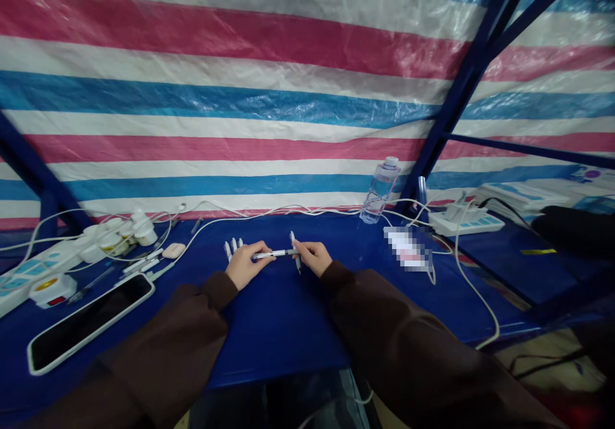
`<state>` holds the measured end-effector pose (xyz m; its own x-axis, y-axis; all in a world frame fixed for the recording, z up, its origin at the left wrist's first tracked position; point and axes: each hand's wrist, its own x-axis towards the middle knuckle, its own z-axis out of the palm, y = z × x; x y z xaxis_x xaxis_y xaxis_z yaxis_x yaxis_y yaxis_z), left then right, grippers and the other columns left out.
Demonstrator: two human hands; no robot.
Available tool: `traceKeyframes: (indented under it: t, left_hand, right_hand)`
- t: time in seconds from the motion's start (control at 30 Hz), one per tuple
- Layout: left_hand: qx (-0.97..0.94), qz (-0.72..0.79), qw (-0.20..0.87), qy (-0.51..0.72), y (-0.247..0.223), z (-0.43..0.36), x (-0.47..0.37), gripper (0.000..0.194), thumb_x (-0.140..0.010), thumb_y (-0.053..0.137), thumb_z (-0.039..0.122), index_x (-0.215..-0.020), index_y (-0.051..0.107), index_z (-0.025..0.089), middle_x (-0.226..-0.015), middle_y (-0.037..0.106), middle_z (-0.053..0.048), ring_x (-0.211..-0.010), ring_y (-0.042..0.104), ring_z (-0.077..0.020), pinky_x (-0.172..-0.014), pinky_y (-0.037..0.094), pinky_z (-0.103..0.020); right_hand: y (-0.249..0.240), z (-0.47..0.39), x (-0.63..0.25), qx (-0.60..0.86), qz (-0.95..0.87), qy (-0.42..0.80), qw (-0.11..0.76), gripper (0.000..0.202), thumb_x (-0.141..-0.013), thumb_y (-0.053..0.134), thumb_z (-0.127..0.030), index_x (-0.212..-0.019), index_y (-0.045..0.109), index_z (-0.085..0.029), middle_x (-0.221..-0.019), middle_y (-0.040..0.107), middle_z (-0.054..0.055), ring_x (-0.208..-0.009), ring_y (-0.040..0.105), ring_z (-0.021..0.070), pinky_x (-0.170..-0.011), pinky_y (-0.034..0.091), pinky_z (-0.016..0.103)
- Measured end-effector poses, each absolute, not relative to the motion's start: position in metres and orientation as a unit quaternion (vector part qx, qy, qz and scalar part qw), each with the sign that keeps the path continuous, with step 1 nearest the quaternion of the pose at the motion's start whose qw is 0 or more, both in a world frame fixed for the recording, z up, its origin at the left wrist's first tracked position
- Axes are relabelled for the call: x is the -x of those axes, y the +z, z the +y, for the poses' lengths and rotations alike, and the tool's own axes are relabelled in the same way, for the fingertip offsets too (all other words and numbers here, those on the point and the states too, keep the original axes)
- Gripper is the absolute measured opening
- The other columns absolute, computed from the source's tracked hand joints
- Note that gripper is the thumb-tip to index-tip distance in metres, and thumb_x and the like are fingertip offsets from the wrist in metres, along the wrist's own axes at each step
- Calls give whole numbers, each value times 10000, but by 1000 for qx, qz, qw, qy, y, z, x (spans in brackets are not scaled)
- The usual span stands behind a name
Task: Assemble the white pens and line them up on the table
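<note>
My left hand (246, 262) pinches a white pen with a dark end (273, 254), held level just above the blue table (283, 326). The pen's right end meets the fingers of my right hand (313, 257). That hand is closed on a second pen (296, 261), which points toward me with a dark tip at its near end. Whether the two pens touch is hard to make out. Several more white pens (234, 244) lie side by side just beyond my left hand, partly hidden by it.
A phone (91, 323), a power strip (29, 269), white chargers (141, 227) and an earbud case (173, 251) crowd the left. A clear bottle (379, 191) stands at the back right, near another power strip (468, 219). Cables (288, 210) run along the back edge.
</note>
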<state>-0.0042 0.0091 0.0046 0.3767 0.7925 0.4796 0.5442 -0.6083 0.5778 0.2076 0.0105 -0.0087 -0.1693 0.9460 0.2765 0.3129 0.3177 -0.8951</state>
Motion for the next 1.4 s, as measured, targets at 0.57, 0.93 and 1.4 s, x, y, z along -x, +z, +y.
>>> traceKeyframes:
  t: [0.57,0.93,1.4]
  left_hand:
    - [-782,431,174,414,3,9,5,216,-765,563,403,-748,588,189,-622,565,26,-597,511,-121,-558,366,-221]
    - [-785,435,168,408,2,9,5,207,-756,576,393,-735,582,188,-628,581,25,-598,524,-122,-560,370,-218]
    - [-782,437,180,407,2,10,6,210,-761,572,401,-746,583,192,-600,543,38,-569,499,-112,-545,355,-214]
  right_hand:
    - [-11,19,-209,412,-636,393,520,294,-816,430,-449,-655,398,-206,-516,385,-57,-459,338,88,-449,275,213]
    - [-12,17,-209,464,-628,376,499,478,-840,366,-526,-500,413,-194,-430,430,-26,-397,358,84,-450,312,229]
    - [-10,18,-207,440,-632,384,509,462,-829,385,-553,-535,400,-197,-455,423,-36,-410,352,83,-453,314,231]
